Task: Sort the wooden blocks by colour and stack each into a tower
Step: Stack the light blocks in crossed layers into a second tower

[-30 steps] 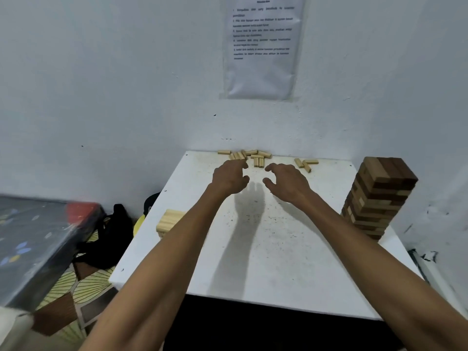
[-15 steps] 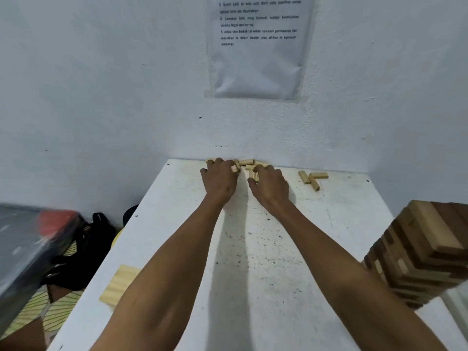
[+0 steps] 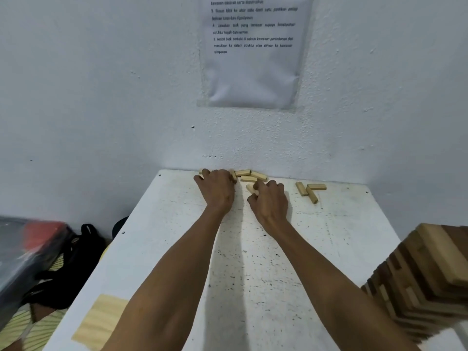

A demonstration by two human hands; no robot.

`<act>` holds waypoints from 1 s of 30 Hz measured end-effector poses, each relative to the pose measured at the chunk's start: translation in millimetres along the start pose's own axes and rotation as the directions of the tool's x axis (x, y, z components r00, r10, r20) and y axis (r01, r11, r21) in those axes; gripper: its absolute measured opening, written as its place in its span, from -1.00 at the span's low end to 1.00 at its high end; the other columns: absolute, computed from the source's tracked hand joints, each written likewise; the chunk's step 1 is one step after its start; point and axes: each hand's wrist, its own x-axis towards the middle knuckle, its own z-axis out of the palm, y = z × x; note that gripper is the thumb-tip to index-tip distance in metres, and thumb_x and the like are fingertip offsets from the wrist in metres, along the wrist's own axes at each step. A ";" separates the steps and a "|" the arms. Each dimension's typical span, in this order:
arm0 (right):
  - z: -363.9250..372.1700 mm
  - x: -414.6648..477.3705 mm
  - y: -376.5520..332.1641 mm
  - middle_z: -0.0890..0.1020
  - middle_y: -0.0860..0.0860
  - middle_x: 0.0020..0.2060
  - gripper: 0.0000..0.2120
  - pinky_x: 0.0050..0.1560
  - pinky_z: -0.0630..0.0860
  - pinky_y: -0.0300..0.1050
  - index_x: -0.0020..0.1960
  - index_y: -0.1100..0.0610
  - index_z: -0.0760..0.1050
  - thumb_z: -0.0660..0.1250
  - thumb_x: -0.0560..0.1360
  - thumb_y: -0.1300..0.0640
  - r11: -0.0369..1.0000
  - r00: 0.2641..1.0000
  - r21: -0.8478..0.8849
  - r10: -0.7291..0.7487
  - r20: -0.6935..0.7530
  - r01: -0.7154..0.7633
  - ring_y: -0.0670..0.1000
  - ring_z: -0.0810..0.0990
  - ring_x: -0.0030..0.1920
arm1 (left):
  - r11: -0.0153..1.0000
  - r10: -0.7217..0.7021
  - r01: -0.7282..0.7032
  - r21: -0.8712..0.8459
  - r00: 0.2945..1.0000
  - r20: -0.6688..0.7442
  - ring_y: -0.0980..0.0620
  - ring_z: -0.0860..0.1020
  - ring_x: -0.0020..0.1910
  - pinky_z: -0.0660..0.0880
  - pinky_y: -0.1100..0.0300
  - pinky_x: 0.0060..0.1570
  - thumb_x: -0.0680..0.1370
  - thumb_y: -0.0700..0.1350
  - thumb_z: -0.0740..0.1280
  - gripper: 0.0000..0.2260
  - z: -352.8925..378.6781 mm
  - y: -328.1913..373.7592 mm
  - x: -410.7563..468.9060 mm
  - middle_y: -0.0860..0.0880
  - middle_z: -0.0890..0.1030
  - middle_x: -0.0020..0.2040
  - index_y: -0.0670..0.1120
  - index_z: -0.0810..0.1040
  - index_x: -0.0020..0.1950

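Note:
Several pale wooden blocks (image 3: pixel 249 174) lie scattered at the far edge of the white table (image 3: pixel 329 236), against the wall. My left hand (image 3: pixel 217 190) lies over the left part of that pile, its fingers curled round blocks there. My right hand (image 3: pixel 269 201) pinches a pale block (image 3: pixel 250 189) between thumb and fingers. Three more pale blocks (image 3: pixel 310 190) lie apart to the right. A tall tower of mixed dark and pale blocks (image 3: pixel 425 277) stands at the table's right edge. A low pale stack (image 3: pixel 100 320) sits at the near left edge.
A printed sheet (image 3: pixel 253 51) hangs on the wall above the pile. Left of the table, on the floor, lie a black bag (image 3: pixel 73 264) and a dark box (image 3: pixel 27 252). The wall closes off the far side and the right.
Both hands reached forward from the table's middle to the pile at the wall. The left settled on the left blocks; the right drew back slightly and took hold of one block.

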 end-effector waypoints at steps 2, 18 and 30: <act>-6.6 -6.5 4.6 0.60 0.14 0.08 -0.73 -0.15 0.34 -0.06 0.24 0.10 0.59 0.34 0.56 0.09 0.999 1.000 0.050 0.016 -0.016 -0.015 0.17 0.48 0.13 | 0.998 -0.024 0.023 -0.061 0.999 -0.022 -0.11 0.50 0.15 0.26 -0.03 0.11 0.66 -0.07 0.28 -0.79 -1.4 1.9 -8.2 -0.02 0.68 -0.06 0.07 0.72 0.04; -62.7 -179.3 35.9 0.61 0.08 0.05 -0.68 -0.04 0.38 -0.15 0.21 0.14 0.63 0.43 0.45 0.17 0.961 0.996 0.263 -0.084 -0.001 0.081 0.11 0.53 0.09 | 0.773 -0.009 0.018 -0.634 1.000 0.017 0.09 0.65 -0.02 0.58 0.15 0.03 0.58 -0.04 0.45 -0.88 -34.4 -35.7 -194.2 0.04 0.72 0.02 -0.04 0.76 0.03; -93.0 -287.1 43.2 0.57 -0.10 0.07 -0.68 0.12 0.47 -0.14 0.23 0.09 0.59 0.40 0.48 0.15 0.905 0.949 0.327 -0.308 0.062 0.272 -0.03 0.49 0.12 | 0.739 0.210 -0.179 -0.649 0.977 -0.030 0.05 0.66 0.04 0.58 0.05 0.12 0.56 -0.20 0.46 -0.90 -83.2 -81.9 -295.4 0.03 0.73 0.04 -0.08 0.77 0.01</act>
